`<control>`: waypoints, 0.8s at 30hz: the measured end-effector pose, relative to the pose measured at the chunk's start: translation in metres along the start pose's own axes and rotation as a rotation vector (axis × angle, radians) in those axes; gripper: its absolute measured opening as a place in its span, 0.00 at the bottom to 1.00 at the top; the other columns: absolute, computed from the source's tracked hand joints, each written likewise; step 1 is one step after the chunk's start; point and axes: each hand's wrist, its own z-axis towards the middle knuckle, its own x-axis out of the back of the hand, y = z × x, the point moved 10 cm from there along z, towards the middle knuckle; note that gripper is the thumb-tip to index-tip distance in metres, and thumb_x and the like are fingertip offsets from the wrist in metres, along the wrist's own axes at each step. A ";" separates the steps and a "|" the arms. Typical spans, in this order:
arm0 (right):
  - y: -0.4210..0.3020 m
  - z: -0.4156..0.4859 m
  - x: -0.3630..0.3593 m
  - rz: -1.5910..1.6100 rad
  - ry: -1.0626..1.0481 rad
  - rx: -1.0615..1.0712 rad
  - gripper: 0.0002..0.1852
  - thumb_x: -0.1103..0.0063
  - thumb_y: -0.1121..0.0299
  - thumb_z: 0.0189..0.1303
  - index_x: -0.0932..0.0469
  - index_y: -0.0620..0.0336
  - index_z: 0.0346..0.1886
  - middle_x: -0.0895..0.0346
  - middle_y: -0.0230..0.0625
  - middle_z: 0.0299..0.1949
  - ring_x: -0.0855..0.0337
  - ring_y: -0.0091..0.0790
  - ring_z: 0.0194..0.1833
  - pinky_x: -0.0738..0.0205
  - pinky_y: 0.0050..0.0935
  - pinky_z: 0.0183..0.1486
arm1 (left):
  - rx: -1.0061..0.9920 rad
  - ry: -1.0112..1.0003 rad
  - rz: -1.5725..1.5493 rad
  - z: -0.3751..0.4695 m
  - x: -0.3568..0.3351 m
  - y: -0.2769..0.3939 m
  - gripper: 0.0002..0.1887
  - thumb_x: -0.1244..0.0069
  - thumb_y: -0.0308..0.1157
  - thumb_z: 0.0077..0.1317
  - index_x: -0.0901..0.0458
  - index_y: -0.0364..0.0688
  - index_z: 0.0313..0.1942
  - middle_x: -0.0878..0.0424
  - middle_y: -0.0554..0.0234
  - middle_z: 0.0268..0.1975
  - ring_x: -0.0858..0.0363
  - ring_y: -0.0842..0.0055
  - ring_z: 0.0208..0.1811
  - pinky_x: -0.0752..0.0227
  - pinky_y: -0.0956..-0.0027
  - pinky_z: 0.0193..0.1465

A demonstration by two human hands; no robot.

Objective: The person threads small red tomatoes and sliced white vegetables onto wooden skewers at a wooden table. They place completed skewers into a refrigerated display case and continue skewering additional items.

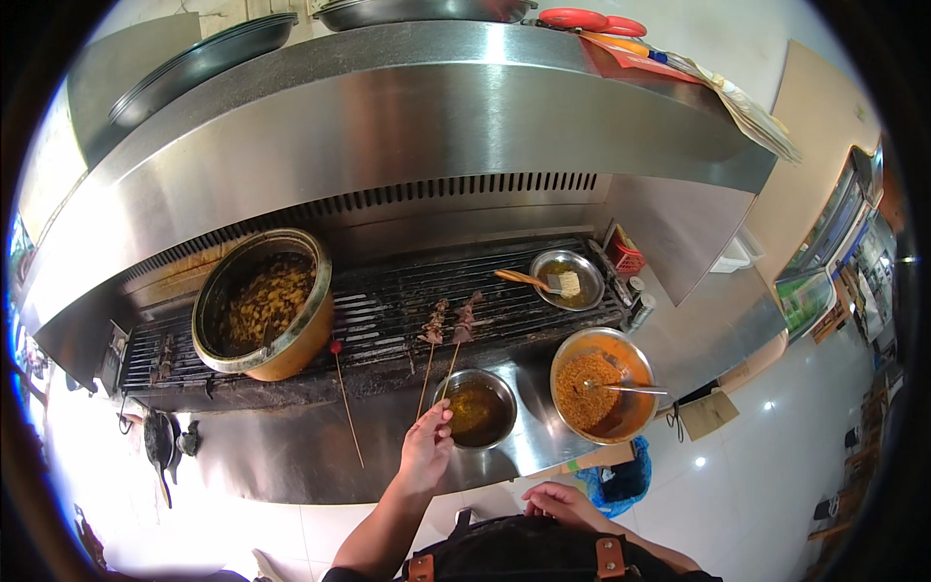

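Note:
My left hand (428,445) pinches the lower end of a wooden skewer, whose meat (466,318) lies over the grill grate (393,291). Just left of it, a second meat skewer (435,321) rests on the grate, its stick running down towards my hand. Beside that hand stands a steel bowl (502,429) of dark yellowish liquid. My right hand (564,504) hovers in front of my dark apron (509,549) with fingers loosely bent and nothing visible in them. Farther left, a skewer with one red piece (335,347) reaches over the counter edge.
A large pot (324,313) of brown stew occupies the grill's left half. On its right end sits a steel bowl (595,269) holding a brush (524,278). A bowl of orange-red seasoning (640,356) with a spoon stands on the counter. The steel hood (436,124) overhangs the grill.

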 end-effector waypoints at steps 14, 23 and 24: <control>-0.006 0.003 -0.005 -0.076 0.005 -0.028 0.12 0.54 0.64 0.71 0.23 0.60 0.48 0.21 0.30 0.38 0.26 0.20 0.38 0.31 0.19 0.42 | -0.193 0.073 0.026 -0.042 0.014 0.063 0.08 0.52 0.31 0.69 0.20 0.38 0.43 0.21 0.71 0.27 0.36 0.89 0.20 0.45 0.86 0.22; -0.007 0.008 -0.012 -0.041 -0.017 -0.040 0.13 0.54 0.64 0.71 0.23 0.61 0.49 0.21 0.30 0.37 0.26 0.19 0.37 0.31 0.19 0.42 | -0.188 0.198 -0.097 -0.008 0.067 0.068 0.09 0.50 0.27 0.66 0.21 0.33 0.44 0.26 0.71 0.25 0.35 0.89 0.22 0.41 0.87 0.24; -0.007 0.008 -0.013 -0.036 -0.015 -0.045 0.13 0.54 0.64 0.71 0.23 0.61 0.49 0.21 0.30 0.37 0.26 0.19 0.37 0.32 0.19 0.42 | -0.184 0.200 -0.108 -0.006 0.070 0.066 0.09 0.50 0.27 0.66 0.20 0.32 0.44 0.27 0.71 0.25 0.35 0.88 0.22 0.41 0.87 0.24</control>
